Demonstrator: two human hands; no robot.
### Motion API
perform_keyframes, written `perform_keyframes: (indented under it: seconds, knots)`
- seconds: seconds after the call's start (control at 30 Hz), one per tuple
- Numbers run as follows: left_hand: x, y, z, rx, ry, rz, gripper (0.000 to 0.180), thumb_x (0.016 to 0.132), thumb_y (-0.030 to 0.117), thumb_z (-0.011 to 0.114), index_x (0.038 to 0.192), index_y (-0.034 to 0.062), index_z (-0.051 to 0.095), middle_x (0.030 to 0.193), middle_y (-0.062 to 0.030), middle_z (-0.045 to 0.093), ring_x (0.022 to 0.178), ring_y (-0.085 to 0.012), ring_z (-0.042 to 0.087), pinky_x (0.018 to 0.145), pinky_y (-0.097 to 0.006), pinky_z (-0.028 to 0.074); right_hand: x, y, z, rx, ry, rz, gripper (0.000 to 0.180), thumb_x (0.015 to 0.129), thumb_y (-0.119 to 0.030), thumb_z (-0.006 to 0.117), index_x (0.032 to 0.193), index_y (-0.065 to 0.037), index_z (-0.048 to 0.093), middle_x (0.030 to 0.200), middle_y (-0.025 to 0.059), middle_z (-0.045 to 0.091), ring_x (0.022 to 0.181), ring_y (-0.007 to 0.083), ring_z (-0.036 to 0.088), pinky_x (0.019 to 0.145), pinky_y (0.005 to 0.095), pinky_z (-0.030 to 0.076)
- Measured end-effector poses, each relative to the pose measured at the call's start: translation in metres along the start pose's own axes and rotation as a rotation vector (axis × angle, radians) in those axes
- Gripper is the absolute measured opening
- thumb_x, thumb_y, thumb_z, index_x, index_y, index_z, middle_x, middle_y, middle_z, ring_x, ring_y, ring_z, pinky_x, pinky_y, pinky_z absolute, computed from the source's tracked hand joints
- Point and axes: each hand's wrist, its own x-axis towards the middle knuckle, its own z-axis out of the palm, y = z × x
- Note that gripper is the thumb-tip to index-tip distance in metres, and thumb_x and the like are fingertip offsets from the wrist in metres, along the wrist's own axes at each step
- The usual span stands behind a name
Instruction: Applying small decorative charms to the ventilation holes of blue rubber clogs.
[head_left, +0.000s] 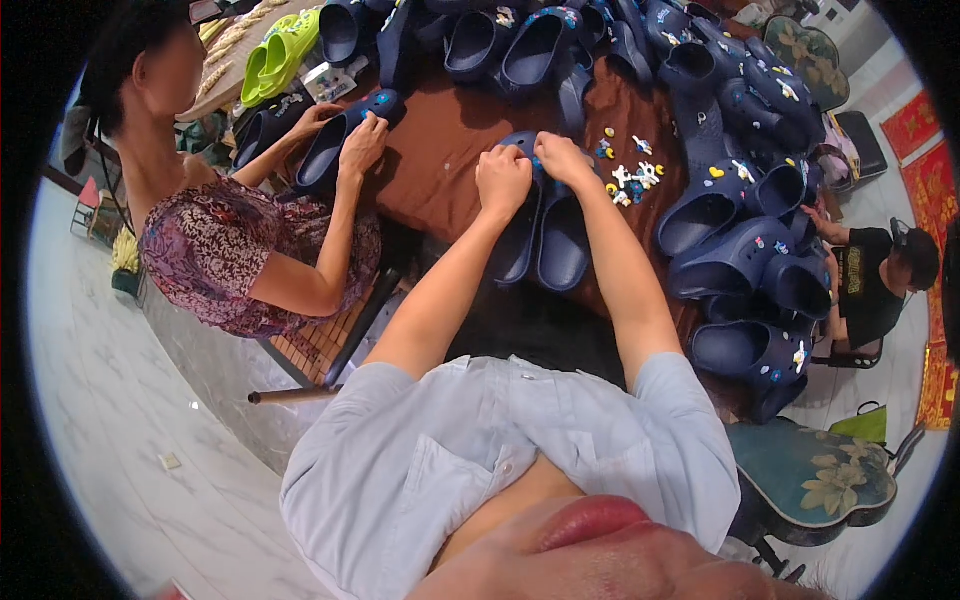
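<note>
In front of me, a pair of navy clogs lies side by side on the brown-covered table, a left clog (pixel 514 240) and a right clog (pixel 563 248), heels toward me. My left hand (pixel 503 182) is closed at the toe of the left clog, with its fingers curled over the upper. Close beside it, my right hand (pixel 564 160) is pinched at the toe end of the pair; whatever its fingertips hold is too small to make out. A small pile of white, yellow and blue shoe charms (pixel 636 182) lies just right of my right hand.
Many navy clogs (pixel 700 222) crowd the table's right and far sides. Lime-green clogs (pixel 282 55) stand at the far left. A co-worker (pixel 230 230) sits at my left, hands on another navy clog (pixel 330 150). Another person (pixel 870 280) sits at the right, near a chair (pixel 810 480).
</note>
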Motion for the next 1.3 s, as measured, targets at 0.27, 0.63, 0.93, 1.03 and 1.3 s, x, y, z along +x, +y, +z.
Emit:
perform_keyframes:
  seconds: [0.27, 0.63, 0.93, 1.03, 1.3]
  knots:
    - [0.0, -0.001, -0.001, 0.011, -0.014, -0.024, 0.018, 0.077, 0.015, 0.055, 0.078, 0.0053, 0.07, 0.089, -0.0149, 0.067, 0.084, -0.0376, 0.06, 0.076, -0.049, 0.05, -0.016, -0.026, 0.002, -0.208, -0.038, 0.067, 0.029, 0.094, -0.029, 0.047, 0.111, -0.005, 0.048, 0.101, 0.029, 0.067, 0.099, 0.0471, 0.064, 0.083, 0.0571, 0.048]
    - [-0.003, 0.003, -0.003, 0.0, -0.03, -0.048, 0.02, 0.079, 0.016, 0.054, 0.08, 0.0061, 0.071, 0.09, -0.0145, 0.067, 0.086, -0.0374, 0.06, 0.079, -0.048, 0.05, -0.016, 0.01, 0.007, 0.073, 0.014, -0.061, 0.024, 0.091, -0.021, 0.046, 0.105, -0.002, 0.054, 0.097, 0.0247, 0.069, 0.091, 0.0403, 0.067, 0.079, 0.0507, 0.05]
    - [-0.002, 0.003, 0.004, -0.034, -0.023, 0.047, 0.019, 0.084, 0.022, 0.058, 0.08, 0.0085, 0.07, 0.09, -0.0116, 0.068, 0.085, -0.0358, 0.061, 0.076, -0.046, 0.048, -0.032, 0.133, -0.05, -0.09, 0.455, 0.254, 0.029, 0.09, -0.03, 0.053, 0.096, -0.004, 0.067, 0.093, 0.0214, 0.067, 0.099, 0.0401, 0.062, 0.085, 0.0471, 0.048]
    - [-0.007, 0.006, 0.0, -0.067, -0.063, 0.12, 0.018, 0.084, 0.029, 0.066, 0.083, 0.0118, 0.072, 0.093, -0.0064, 0.07, 0.09, -0.0306, 0.062, 0.078, -0.043, 0.047, -0.053, 0.141, -0.049, -0.161, 0.373, 0.462, 0.024, 0.088, -0.023, 0.061, 0.105, -0.008, 0.065, 0.109, 0.0279, 0.061, 0.103, 0.044, 0.061, 0.088, 0.0521, 0.048]
    - [-0.008, 0.012, -0.015, -0.093, -0.309, 0.419, 0.049, 0.067, 0.056, 0.078, 0.094, 0.0153, 0.075, 0.102, -0.0027, 0.069, 0.106, -0.0223, 0.058, 0.095, -0.043, 0.037, -0.055, 0.096, -0.046, -0.214, 0.438, 0.399, 0.03, 0.086, -0.031, 0.067, 0.108, -0.011, 0.068, 0.125, 0.0241, 0.054, 0.109, 0.0406, 0.06, 0.09, 0.0491, 0.049]
